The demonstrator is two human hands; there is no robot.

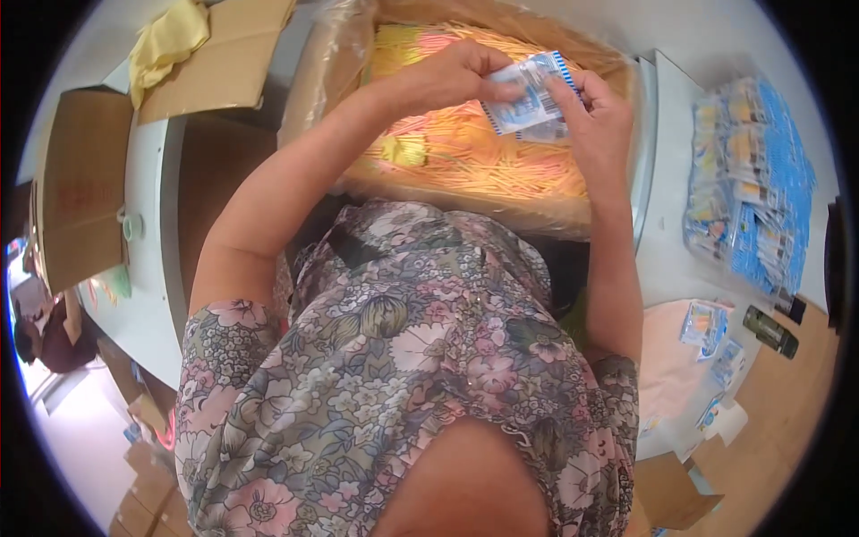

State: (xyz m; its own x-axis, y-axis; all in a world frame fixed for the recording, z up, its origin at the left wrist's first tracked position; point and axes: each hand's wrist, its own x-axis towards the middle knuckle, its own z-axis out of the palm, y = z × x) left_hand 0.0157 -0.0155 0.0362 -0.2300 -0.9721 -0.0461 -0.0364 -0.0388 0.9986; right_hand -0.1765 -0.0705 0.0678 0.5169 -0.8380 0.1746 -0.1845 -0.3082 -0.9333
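A small clear and blue packet [539,111] is held over a big box [501,209] filled with pink, yellow and orange sticks [474,166]. It is pinched by the left hand [461,73] and the right hand [594,107]. More blue packets [771,192] are piled on the right.

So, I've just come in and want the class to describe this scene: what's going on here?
A person's left hand and right hand together hold a small blue-and-white packet above a plastic-lined cardboard box of thin pink, orange and yellow sticks. To the right lies a pile of blue packets.
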